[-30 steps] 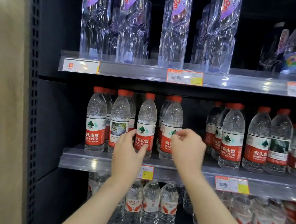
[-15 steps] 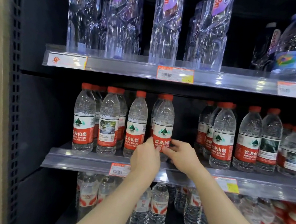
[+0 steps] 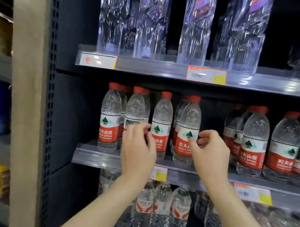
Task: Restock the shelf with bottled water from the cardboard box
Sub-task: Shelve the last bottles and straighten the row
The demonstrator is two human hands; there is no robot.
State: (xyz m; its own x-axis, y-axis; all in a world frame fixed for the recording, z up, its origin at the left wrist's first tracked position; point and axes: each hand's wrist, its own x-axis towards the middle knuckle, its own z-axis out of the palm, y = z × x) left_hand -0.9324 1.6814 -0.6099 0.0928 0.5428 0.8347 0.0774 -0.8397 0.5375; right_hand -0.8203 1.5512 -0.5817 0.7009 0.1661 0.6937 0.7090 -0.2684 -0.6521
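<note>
Dark supermarket shelving fills the view. On the middle shelf [image 3: 104, 157], the left hand [image 3: 138, 149] curls its fingers and thumb onto the label edge of an upright Nongfu Spring bottle [image 3: 163, 114]. The right hand [image 3: 212, 155], apart from it, pinches the label of the neighbouring bottle [image 3: 191, 117] just to the right. Both bottles stand in the front row among matching red-capped water. Tall clear bottles [image 3: 194, 34] stand on the shelf above, and smaller bottles [image 3: 161, 210] below.

Middle shelf [image 3: 103, 157], centre frame: red-capped water bottles [image 3: 253, 142], upright rows. Left hand [image 3: 138, 149] holds third bottle [image 3: 162, 114] from left; right hand [image 3: 212, 153] pinches fourth bottle [image 3: 190, 117].
</note>
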